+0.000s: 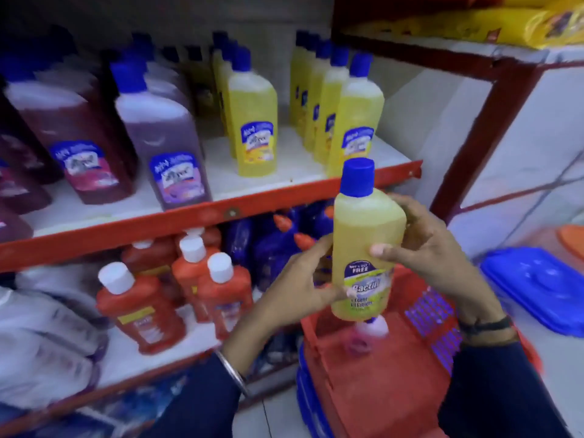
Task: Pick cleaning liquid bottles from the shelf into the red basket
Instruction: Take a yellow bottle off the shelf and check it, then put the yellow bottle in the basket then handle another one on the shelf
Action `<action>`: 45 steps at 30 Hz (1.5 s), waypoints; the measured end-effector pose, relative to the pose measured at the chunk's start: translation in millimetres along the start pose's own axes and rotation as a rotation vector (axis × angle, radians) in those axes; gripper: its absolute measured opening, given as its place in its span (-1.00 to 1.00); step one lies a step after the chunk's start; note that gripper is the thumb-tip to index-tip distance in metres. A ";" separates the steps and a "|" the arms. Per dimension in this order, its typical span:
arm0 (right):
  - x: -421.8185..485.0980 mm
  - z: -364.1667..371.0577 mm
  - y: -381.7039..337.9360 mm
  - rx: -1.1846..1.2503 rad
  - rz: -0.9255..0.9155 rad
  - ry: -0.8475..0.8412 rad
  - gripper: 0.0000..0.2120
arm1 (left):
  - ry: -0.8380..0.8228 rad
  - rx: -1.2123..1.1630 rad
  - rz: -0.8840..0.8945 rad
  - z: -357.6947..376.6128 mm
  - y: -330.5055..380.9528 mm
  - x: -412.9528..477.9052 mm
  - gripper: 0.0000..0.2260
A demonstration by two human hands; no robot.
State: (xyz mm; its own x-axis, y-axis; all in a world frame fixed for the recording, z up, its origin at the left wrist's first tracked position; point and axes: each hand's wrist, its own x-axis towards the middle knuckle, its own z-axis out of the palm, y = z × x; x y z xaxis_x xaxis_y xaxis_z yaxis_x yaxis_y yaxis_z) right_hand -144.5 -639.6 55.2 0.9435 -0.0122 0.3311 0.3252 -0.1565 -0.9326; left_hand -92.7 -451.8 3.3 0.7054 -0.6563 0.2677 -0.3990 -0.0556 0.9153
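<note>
Two hands are holding one yellow bottle (366, 248) upright, directly above the red basket (373, 368). The left hand (300, 286) is curling its fingers around the bottle's lower label side, and the right hand (433, 245) is closing thumb and fingers on the upper body. A pink bottle (368, 335) is lying inside the basket. Up and left of the basket, more yellow bottles (252, 121) are standing on the red shelf (202, 216).

yellow bottle (366, 248): translucent plastic, glossy paper label
cap (357, 177): smooth blue plastic
basket (376, 368): red plastic, matt floor
shelf (177, 220): red painted metal edge
bangle (234, 373): shiny metal
</note>
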 end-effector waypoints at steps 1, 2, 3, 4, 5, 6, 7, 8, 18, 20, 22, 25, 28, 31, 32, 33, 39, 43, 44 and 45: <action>-8.2 -10.0 8.9 -0.022 0.033 -0.015 -0.37 | -0.034 -0.018 -0.035 11.3 -6.6 2.5 -0.44; -16.2 -19.4 20.2 -0.038 0.065 -0.025 -0.36 | -0.068 -0.033 -0.077 22.6 -13.5 5.2 -0.45; -24.1 -28.8 33.3 -0.057 0.100 -0.027 -0.37 | -0.099 -0.050 -0.120 33.6 -21.3 7.5 -0.46; -31.9 -37.6 47.6 -0.083 0.135 -0.031 -0.39 | -0.130 -0.059 -0.160 44.7 -30.5 9.3 -0.46; -39.2 -45.1 62.4 -0.132 0.172 -0.042 -0.42 | -0.161 -0.059 -0.192 55.3 -41.5 10.3 -0.45; -46.0 -51.5 78.3 -0.212 0.207 -0.059 -0.43 | -0.187 -0.042 -0.219 65.8 -54.1 10.8 -0.43; -52.4 -55.8 93.1 -0.316 0.232 -0.083 -0.42 | -0.208 -0.015 -0.240 75.4 -66.4 10.8 -0.42; -59.2 -58.0 107.8 -0.407 0.249 -0.108 -0.43 | -0.229 0.021 -0.256 83.8 -77.5 11.1 -0.43; -103.9 -37.2 216.6 -0.899 0.658 -0.332 -0.29 | -0.472 0.469 -0.567 140.0 -167.7 14.4 -0.76; -106.3 -32.6 228.2 -0.766 0.685 -0.339 -0.30 | -0.486 0.511 -0.594 148.0 -175.4 15.2 -0.83; -107.3 -28.0 235.3 -0.696 0.684 -0.353 -0.46 | -0.513 0.554 -0.614 152.9 -178.2 16.5 -0.77; -106.3 -23.4 238.6 -0.617 0.629 -0.377 -0.55 | -0.532 0.580 -0.637 156.1 -184.4 16.9 -0.69; -104.8 -22.8 244.8 -0.609 0.623 -0.374 -0.64 | -0.510 0.574 -0.658 156.0 -188.4 16.4 -0.67; -107.6 -26.7 255.7 -0.660 0.622 -0.407 -0.58 | -0.542 0.567 -0.668 157.6 -187.0 16.5 -0.70; -108.4 -27.7 257.8 -0.681 0.630 -0.432 -0.56 | -0.555 0.563 -0.665 158.5 -185.5 16.0 -0.72; -110.3 -28.9 261.6 -0.694 0.633 -0.449 -0.55 | -0.562 0.551 -0.666 159.2 -184.8 15.1 -0.72; -109.6 -36.6 253.6 -0.751 0.608 -0.531 -0.60 | -0.680 0.571 -0.577 143.7 -163.5 14.8 -0.48; -104.6 -46.9 236.2 -0.701 0.630 -0.498 -0.56 | -0.623 0.644 -0.413 108.5 -127.6 15.5 -0.50; -103.4 -49.8 230.4 -0.661 0.636 -0.455 -0.59 | -0.581 0.663 -0.374 95.7 -117.2 16.1 -0.50; -100.6 -52.5 222.7 -0.618 0.632 -0.395 -0.62 | -0.526 0.687 -0.330 81.3 -106.9 17.3 -0.51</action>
State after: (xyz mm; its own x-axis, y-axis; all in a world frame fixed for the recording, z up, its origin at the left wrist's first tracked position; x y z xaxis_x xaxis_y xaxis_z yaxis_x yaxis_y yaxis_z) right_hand -170.3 -725.1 -178.2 0.9225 0.0431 -0.3836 -0.2339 -0.7280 -0.6444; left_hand -85.5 -518.4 -114.4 0.5553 -0.7759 -0.2994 -0.6036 -0.6236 0.4967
